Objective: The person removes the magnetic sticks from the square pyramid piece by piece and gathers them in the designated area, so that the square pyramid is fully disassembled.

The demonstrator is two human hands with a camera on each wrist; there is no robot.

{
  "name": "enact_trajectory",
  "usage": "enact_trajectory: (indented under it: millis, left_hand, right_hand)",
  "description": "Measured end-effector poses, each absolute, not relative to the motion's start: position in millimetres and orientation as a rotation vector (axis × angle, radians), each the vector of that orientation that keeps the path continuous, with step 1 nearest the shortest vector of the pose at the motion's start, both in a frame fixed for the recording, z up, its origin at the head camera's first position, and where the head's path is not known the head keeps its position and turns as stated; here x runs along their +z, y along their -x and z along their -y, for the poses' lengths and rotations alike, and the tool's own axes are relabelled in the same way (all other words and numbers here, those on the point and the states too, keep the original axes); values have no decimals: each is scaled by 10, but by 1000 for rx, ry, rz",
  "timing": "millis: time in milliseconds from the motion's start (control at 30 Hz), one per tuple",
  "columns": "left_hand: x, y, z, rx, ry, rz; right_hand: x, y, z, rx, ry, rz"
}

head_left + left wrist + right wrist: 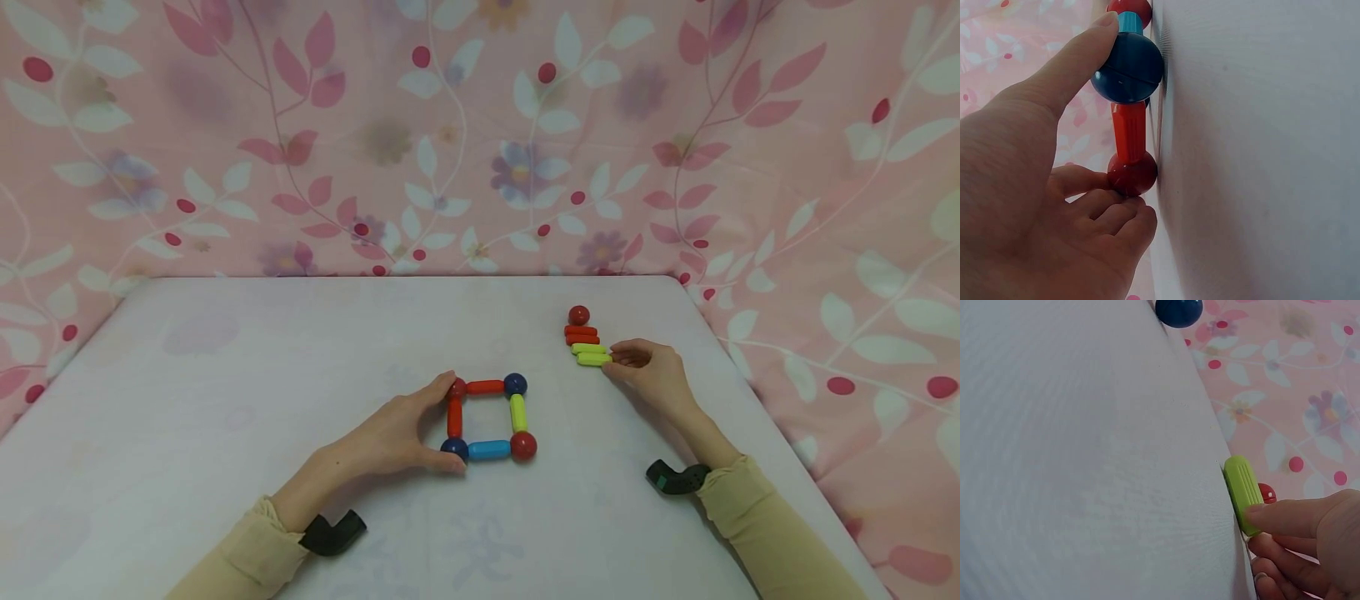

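Well, our left hand point(393, 429) grips the square point(489, 450) on the tabletop point(300, 342); our right hand point(656, 377) pinches the nearest green stick point(592, 360) beside the other sticks point(582, 340), best lifted without nudging them.

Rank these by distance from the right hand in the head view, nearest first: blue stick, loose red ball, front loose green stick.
1. Front loose green stick: touching the right hand, on its left.
2. Loose red ball: farther back, left of the hand.
3. Blue stick: well left, on the square's near side.
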State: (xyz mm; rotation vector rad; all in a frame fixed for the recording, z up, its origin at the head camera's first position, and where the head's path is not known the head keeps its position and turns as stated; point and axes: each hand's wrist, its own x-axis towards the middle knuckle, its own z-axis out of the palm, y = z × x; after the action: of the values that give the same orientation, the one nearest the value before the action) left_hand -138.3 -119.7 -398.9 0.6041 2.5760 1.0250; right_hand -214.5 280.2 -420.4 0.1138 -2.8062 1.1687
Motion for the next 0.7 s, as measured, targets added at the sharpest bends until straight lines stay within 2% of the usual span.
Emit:
enact_trajectory:
  millis: [233, 467, 700]
  left_hand:
    - [-3985, 1386, 1198, 1026, -617, -2574]
    - [-3980, 1381, 1196, 1033, -609, -2571]
    - [-3977, 1396, 1196, 1037, -627, -2566]
  right_hand:
    - [-3945, 2059, -2645, 1135, -173, 2739]
    - [-3591, 2008, -2098, 1231, -416, 2725]
    - [-3458, 2005, -1659, 1191, -623, 2676]
